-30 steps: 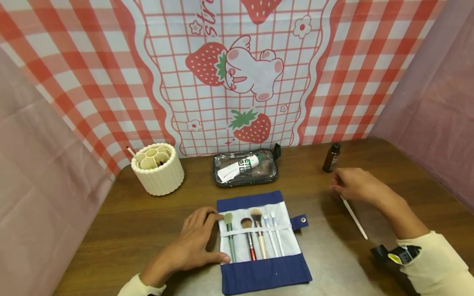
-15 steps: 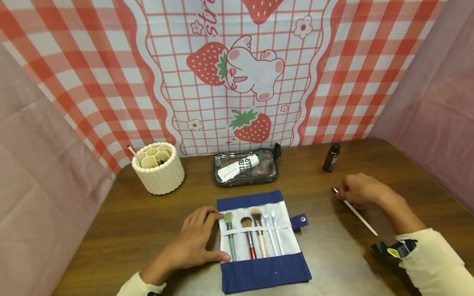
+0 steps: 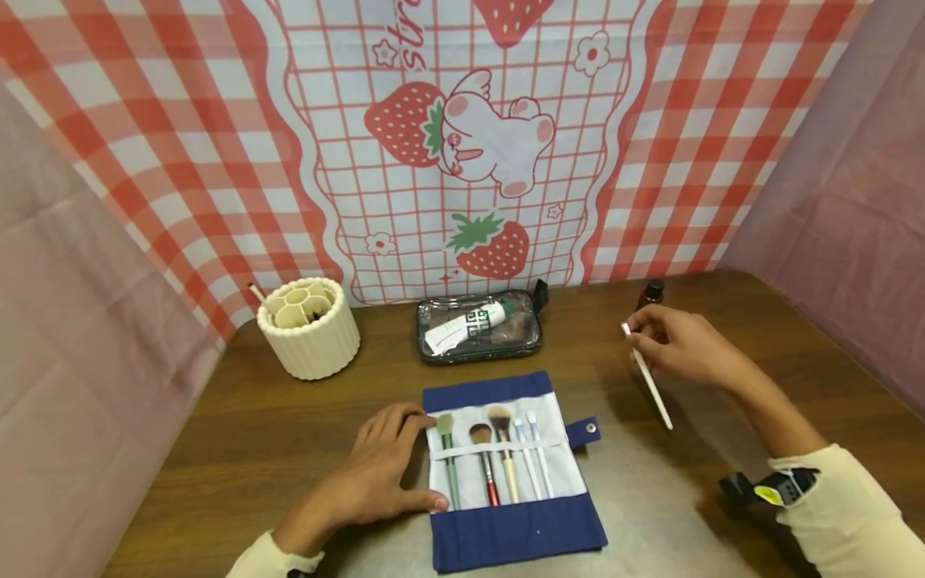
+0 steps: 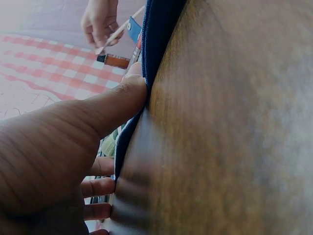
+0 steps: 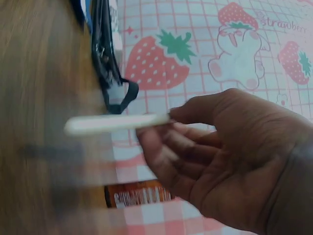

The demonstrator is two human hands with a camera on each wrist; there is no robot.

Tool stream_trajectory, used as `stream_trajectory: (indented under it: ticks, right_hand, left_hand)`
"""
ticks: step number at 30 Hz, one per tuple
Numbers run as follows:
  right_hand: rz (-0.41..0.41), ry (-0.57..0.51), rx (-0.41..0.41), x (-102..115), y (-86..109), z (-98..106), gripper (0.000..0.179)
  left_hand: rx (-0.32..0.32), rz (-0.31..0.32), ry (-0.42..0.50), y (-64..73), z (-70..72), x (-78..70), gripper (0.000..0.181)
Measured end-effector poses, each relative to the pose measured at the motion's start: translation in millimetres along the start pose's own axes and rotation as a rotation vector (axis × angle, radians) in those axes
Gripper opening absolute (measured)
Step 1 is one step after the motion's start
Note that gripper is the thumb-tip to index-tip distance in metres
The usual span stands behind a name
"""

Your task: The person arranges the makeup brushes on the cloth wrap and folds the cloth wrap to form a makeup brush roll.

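Note:
A slim makeup brush [image 3: 654,391] with a white handle is pinched between the thumb and fingers of my right hand [image 3: 682,345]. It is raised over the right side of the table, handle end pointing down. In the right wrist view the white handle [image 5: 112,123] is blurred, and my fingers partly cover its other end. My left hand [image 3: 379,474] lies spread along the left edge of an unrolled navy brush roll [image 3: 520,536], thumb and fingertips touching that edge. Several brushes, among them a green brush [image 3: 450,461] and a red-handled brush [image 3: 486,466], sit under the roll's white elastic band.
A cream ribbed organizer cup [image 3: 309,341] with dividers stands at the back left. Behind the roll lies a clear zip pouch [image 3: 480,327] with a white tube on it or in it. A dark brown bottle [image 3: 652,294] stands partly behind my right hand.
My right hand has lifted the brush from the table and moved it up and left, turning it more upright. The left hand and the roll have stayed put.

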State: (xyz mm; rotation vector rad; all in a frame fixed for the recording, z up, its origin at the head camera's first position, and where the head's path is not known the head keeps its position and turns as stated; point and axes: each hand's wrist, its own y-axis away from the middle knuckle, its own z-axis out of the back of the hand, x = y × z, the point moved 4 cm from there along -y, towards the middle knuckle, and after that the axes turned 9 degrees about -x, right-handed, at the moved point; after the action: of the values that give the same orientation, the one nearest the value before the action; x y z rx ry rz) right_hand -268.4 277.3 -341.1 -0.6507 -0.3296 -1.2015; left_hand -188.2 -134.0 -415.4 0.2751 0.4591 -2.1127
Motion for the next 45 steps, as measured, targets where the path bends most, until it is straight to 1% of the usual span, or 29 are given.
stream_trajectory:
  ticks: [5,11,14,17,21,25,30,33,39,42,45]
  right_hand:
    - [0.005,-0.226,-0.059,16,-7.7,-5,0.023]
    - [0.010,-0.443,-0.046,34,-21.3,-21,0.026]
    - [0.017,-0.527,-0.029,41,-26.7,-33,0.028]
    - [0.025,-0.571,-0.013,45,-30.1,-46,0.029]
    - [0.019,-0.576,0.006,48,-31.9,-62,0.029]
    - [-0.007,-0.559,0.037,48,-30.9,-77,0.030]
    - [-0.027,-0.556,0.126,45,-27.8,-90,0.033]
    - [-0.025,-0.546,0.185,46,-24.5,-96,0.032]
    - [0.021,-0.455,0.304,50,-11.6,-104,0.024]
    - [0.055,-0.378,0.344,53,-4.8,-104,0.023]
    - [0.104,-0.272,0.367,56,0.2,-102,0.021]
  left_hand:
    - [0.001,0.000,-0.002,-0.8,0.6,0.1,0.097]
    - [0.002,0.002,-0.014,-0.4,0.8,-0.4,0.098]
    - [-0.002,-0.001,-0.017,-0.2,0.7,-0.8,0.098]
    - [-0.003,-0.003,-0.015,-0.1,0.0,-1.0,0.098]
    - [-0.003,0.000,-0.013,-0.1,-0.8,-0.6,0.098]
    - [-0.004,-0.001,-0.011,-0.4,-1.0,-0.2,0.097]
    - [-0.004,-0.001,-0.013,-0.2,-1.7,1.0,0.098]
    - [-0.004,0.000,-0.011,-0.2,-1.2,0.9,0.099]
    - [-0.005,-0.002,-0.008,-0.1,0.2,-0.1,0.099]
    - [0.000,0.001,-0.011,0.1,0.4,-0.2,0.099]
    - [0.004,0.005,-0.010,0.2,0.6,-0.4,0.100]
